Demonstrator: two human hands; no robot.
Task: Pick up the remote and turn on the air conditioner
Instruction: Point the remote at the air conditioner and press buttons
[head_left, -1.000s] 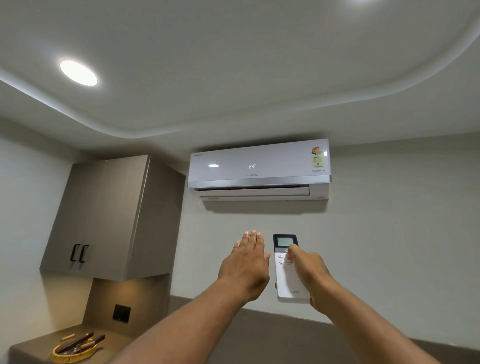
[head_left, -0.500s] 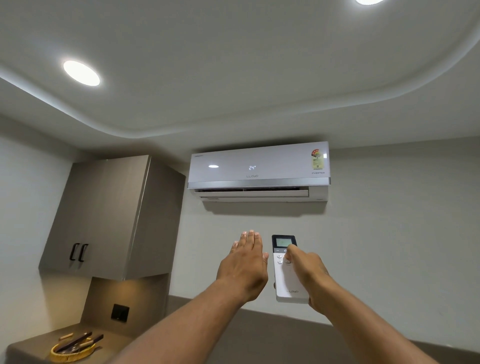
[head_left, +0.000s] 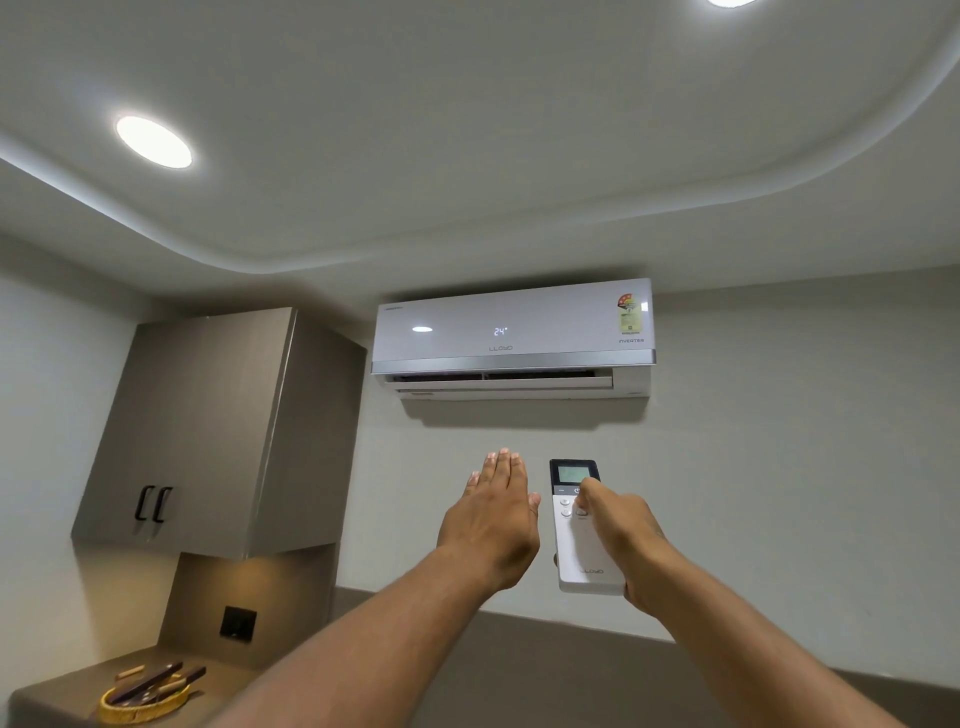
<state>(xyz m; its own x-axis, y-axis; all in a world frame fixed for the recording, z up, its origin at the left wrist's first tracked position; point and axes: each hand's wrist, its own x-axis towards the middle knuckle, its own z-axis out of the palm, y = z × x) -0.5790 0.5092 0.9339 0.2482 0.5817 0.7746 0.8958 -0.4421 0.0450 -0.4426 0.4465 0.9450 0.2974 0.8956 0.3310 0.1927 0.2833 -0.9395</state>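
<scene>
A white wall-mounted air conditioner (head_left: 511, 332) hangs high on the wall ahead, its panel showing 24 and its lower flap slightly open. My right hand (head_left: 621, 540) holds a white remote (head_left: 579, 540) upright below the unit, thumb resting on the buttons just under its small screen. My left hand (head_left: 493, 525) is raised beside the remote, to its left, flat with fingers together and stretched out, palm facing the wall, holding nothing.
A brown wall cabinet (head_left: 208, 431) with two black handles hangs at the left. Below it a counter (head_left: 62, 696) carries a yellow woven basket (head_left: 143, 701) with dark utensils. A black socket (head_left: 238, 622) sits on the back panel. Round ceiling lights (head_left: 154, 141) glow above.
My right thumb has slid up the remote's buttons toward its screen. Both hands stay raised in about the same place; the flap looks a little further open.
</scene>
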